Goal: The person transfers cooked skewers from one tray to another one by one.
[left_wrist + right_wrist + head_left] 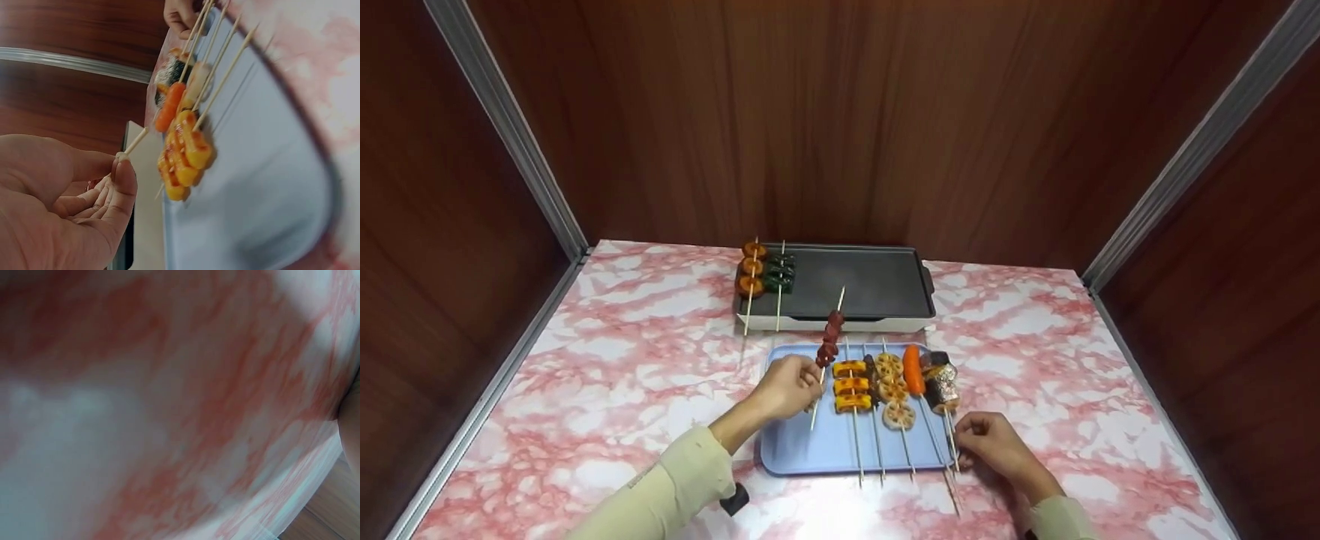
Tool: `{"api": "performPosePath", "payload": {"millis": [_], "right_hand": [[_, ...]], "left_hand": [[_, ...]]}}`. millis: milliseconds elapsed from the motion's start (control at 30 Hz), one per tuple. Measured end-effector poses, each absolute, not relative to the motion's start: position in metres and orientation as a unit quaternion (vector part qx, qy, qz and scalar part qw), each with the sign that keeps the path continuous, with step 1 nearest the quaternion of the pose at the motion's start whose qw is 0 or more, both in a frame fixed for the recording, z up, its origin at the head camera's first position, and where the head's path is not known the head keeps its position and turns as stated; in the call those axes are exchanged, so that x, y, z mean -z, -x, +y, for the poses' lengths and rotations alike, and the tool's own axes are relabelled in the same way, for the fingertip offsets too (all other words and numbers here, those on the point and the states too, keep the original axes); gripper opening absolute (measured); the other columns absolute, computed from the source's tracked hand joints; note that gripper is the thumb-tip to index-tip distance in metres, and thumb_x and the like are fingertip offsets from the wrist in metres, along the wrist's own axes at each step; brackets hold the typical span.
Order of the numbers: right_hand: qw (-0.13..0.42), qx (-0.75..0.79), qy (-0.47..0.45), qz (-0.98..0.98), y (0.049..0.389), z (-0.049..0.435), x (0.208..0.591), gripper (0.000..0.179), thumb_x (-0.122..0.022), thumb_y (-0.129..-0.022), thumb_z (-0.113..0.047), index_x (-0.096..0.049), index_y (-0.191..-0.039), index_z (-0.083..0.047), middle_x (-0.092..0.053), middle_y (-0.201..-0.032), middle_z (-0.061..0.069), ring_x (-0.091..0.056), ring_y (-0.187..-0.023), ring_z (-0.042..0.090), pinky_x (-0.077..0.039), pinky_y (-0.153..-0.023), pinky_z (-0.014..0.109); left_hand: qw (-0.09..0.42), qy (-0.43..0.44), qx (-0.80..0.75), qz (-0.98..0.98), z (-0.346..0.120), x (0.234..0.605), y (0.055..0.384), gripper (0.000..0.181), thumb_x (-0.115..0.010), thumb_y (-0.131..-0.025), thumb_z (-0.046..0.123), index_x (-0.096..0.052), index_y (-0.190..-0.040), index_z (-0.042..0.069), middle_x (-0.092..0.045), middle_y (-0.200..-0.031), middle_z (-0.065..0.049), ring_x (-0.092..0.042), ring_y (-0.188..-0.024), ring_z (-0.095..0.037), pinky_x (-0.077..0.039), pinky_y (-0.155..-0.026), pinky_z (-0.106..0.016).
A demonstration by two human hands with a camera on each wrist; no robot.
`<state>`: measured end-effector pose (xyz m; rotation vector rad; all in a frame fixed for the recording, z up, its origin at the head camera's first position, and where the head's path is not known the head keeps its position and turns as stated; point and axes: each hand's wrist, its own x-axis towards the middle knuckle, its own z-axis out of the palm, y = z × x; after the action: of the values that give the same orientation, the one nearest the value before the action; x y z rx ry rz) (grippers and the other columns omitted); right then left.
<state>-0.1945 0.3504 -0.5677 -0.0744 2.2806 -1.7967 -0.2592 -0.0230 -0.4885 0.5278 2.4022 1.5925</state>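
Observation:
My left hand (787,386) pinches the bare stick of a skewer of dark red pieces (830,339), raised and tilted above the left part of the blue tray (795,450). In the left wrist view, the stick end (136,139) pokes out past thumb and fingertip. On the tray lie skewers of yellow grilled blocks (852,386), lotus root slices (893,388), an orange sausage (913,369) and dark-skinned chunks with a silvery patch (941,381). My right hand (994,446) has bent fingers right at the rightmost stick; I cannot tell whether they grip it.
Behind the tray stands a black griddle (859,281) on a pale base. Skewers of orange-brown rounds (752,268) and dark green pieces (780,273) lie at its left end, sticks jutting forward. Brown wood-grain walls (825,127) enclose the pink-and-white marbled table (622,412).

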Motion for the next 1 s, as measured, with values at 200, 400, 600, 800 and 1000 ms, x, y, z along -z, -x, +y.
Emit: {"api": "performPosePath", "payload": {"millis": [200, 400, 600, 800, 1000], "right_hand": [[0.114, 0.607, 0.023, 0.786, 0.194, 0.35, 0.569, 0.014, -0.061, -0.089, 0.006, -0.059, -0.094, 0.019, -0.06, -0.069, 0.004, -0.061, -0.054, 0.011, -0.054, -0.054, 0.025], [0.113, 0.608, 0.026, 0.785, 0.194, 0.351, 0.57, 0.013, -0.061, -0.089, 0.006, -0.06, -0.093, 0.018, -0.061, -0.069, 0.005, -0.062, -0.054, 0.011, -0.054, -0.054, 0.025], [0.111, 0.613, 0.021, 0.782, 0.194, 0.351, 0.571, 0.01, -0.061, -0.089, 0.006, -0.06, -0.092, 0.016, -0.06, -0.069, 0.005, -0.062, -0.054, 0.012, -0.055, -0.054, 0.026], [0.116, 0.618, 0.022, 0.777, 0.194, 0.35, 0.571, 0.008, -0.061, -0.09, 0.007, -0.06, -0.091, 0.015, -0.06, -0.07, 0.006, -0.061, -0.054, 0.012, -0.055, -0.053, 0.026], [0.119, 0.616, 0.028, 0.778, 0.194, 0.35, 0.569, 0.011, -0.06, -0.09, 0.007, -0.06, -0.093, 0.018, -0.061, -0.072, 0.007, -0.062, -0.055, 0.013, -0.056, -0.054, 0.027]], "left_hand": [[0.133, -0.164, -0.549, 0.809, -0.024, 0.499, 0.24, 0.008, -0.062, -0.087, -0.009, -0.061, -0.085, -0.001, -0.062, -0.071, -0.004, -0.059, -0.053, -0.009, -0.052, -0.051, -0.023], [0.159, -0.167, -0.549, 0.804, -0.022, 0.508, 0.224, 0.007, -0.066, -0.089, -0.006, -0.06, -0.087, -0.004, -0.064, -0.071, -0.006, -0.063, -0.053, -0.014, -0.057, -0.053, -0.031], [0.172, -0.166, -0.554, 0.797, -0.02, 0.518, 0.216, 0.008, -0.067, -0.088, -0.007, -0.06, -0.088, -0.005, -0.066, -0.071, -0.009, -0.066, -0.053, -0.019, -0.06, -0.057, -0.042], [0.181, -0.147, -0.557, 0.797, -0.019, 0.529, 0.214, 0.01, -0.068, -0.087, -0.008, -0.059, -0.087, -0.005, -0.067, -0.069, -0.01, -0.066, -0.052, -0.019, -0.059, -0.053, -0.034], [0.19, -0.126, -0.564, 0.794, -0.016, 0.534, 0.214, 0.011, -0.069, -0.086, -0.008, -0.058, -0.086, -0.005, -0.068, -0.067, -0.01, -0.064, -0.049, -0.012, -0.058, -0.052, -0.03]]}}
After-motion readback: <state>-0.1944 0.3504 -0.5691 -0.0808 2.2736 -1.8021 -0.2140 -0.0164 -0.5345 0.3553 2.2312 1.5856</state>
